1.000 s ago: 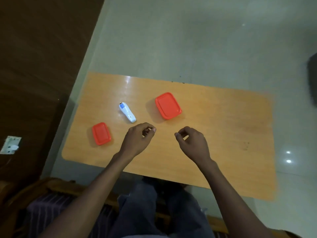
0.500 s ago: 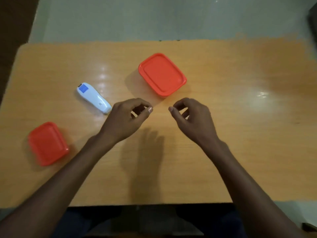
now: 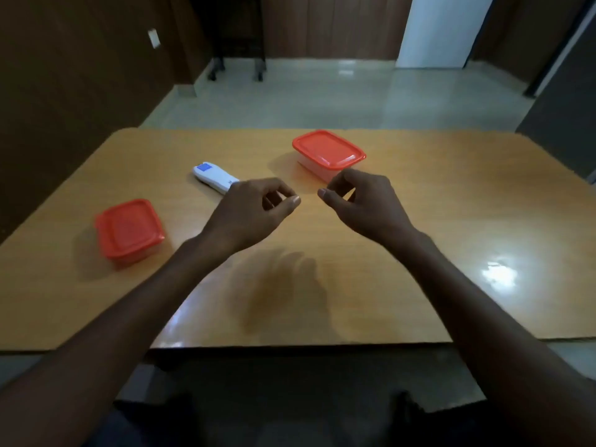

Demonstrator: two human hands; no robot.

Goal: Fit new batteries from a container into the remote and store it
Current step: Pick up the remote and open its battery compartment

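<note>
A white remote [image 3: 214,177] with a blue screen lies on the wooden table [image 3: 451,201], left of centre. Behind and right of it stands a clear container with a red lid [image 3: 328,151], lid on. A smaller red-lidded container [image 3: 129,230] sits near the table's left side, also closed. My left hand [image 3: 250,211] hovers over the table just right of the remote, fingers curled, holding nothing. My right hand [image 3: 361,201] hovers in front of the larger container in the same curled pose, empty. The two thumbs nearly face each other.
The table's near edge [image 3: 290,345] runs across the lower view, with my lap below it. Beyond the table lies a glossy tiled floor [image 3: 322,98], a dark wheeled stand [image 3: 237,43] at the back and a white door [image 3: 442,30].
The camera has tilted up, from looking straight down at the table to looking forward across the room. Both hands kept their curled pose side by side over the table.
</note>
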